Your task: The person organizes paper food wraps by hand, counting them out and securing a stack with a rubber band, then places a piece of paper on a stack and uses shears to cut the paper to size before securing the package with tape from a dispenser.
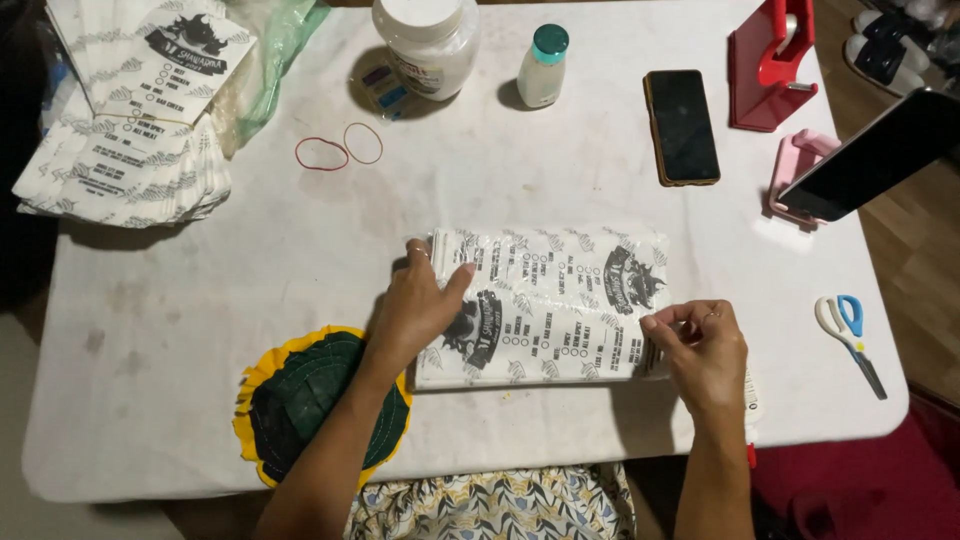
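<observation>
Presumably the main risk was slippage: the plastic-wrapped stack of printed paper bags (545,308) lay near the counter's (200,300) front edge, with the left hand (415,310) pressed flat and open on its left end, grasping nothing. The right hand (705,350) pinched the wrap at the right end; a hard pull could have torn it or fanned the bags toward the edge.

Bare forearms, a ring on each of the hands, leaf-patterned floral garment (500,505) below.
</observation>
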